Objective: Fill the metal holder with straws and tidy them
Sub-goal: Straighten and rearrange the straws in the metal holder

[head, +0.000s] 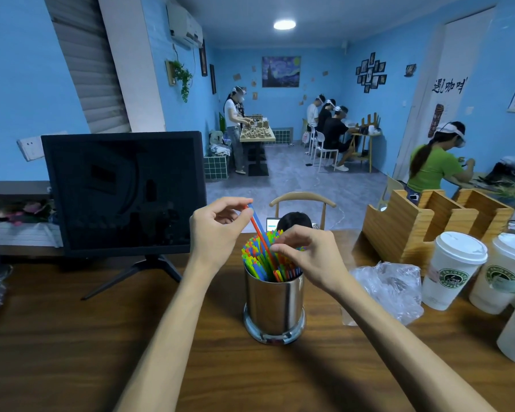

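Note:
A shiny metal holder [274, 307] stands on the wooden table in front of me, packed with several coloured straws [257, 260] in blue, green, orange and yellow. My left hand [217, 230] pinches the top ends of a red straw and a blue straw [257, 226] that rise higher than the rest and slant down into the holder. My right hand [306, 260] rests on the right side of the bundle, fingertips pinched among the straw tops. Part of the bundle is hidden behind it.
A dark monitor [122, 191] on a stand sits at the left. A crumpled clear plastic bag [390, 286] lies right of the holder. Lidded paper cups [449, 269] and a wooden organiser [422, 221] stand at the right. Other people work farther back.

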Demonstrator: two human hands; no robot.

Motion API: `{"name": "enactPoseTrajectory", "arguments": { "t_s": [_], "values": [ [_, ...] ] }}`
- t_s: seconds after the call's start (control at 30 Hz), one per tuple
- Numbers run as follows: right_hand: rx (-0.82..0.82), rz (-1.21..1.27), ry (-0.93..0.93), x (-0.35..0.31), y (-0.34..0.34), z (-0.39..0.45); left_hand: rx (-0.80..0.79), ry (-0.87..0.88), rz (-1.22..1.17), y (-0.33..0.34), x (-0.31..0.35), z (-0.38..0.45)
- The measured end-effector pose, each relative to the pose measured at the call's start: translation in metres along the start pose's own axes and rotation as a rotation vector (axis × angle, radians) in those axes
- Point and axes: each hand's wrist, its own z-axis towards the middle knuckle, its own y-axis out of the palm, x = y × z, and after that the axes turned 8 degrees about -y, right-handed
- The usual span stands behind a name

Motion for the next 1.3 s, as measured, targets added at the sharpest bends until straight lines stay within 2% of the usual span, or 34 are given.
{"name": "enactPoseTrajectory", "arguments": {
  "t_s": [0.2,0.37,0.43,0.57,0.7,0.93,1.17,1.3],
  "values": [
    [-0.002,0.016,-0.048,0.003,0.0,0.0,0.025,0.011,-0.016,-0.01,0.003,0.005],
    [0.143,0.258,0.026,-0.009,-0.013,0.019,0.078,-0.025,-0.189,-0.025,0.021,0.011],
    [0.177,0.354,0.01,-0.021,-0.016,0.029,0.043,-0.044,-0.224,-0.023,0.029,0.012],
    [0.183,0.442,-0.056,-0.047,-0.013,0.046,-0.082,-0.013,-0.149,-0.002,0.037,0.005],
    [0.243,0.389,-0.081,-0.055,-0.009,0.055,-0.091,-0.01,-0.138,0.007,0.034,0.002],
    [0.302,0.516,0.081,-0.048,0.003,0.053,-0.07,0.017,0.01,0.011,0.03,0.0],
    [0.298,0.64,0.186,-0.055,0.0,0.055,-0.099,0.03,0.107,0.008,0.035,0.003],
    [0.235,0.612,0.216,-0.053,-0.001,0.053,-0.084,0.032,0.14,0.005,0.031,0.008]
  ]
}}
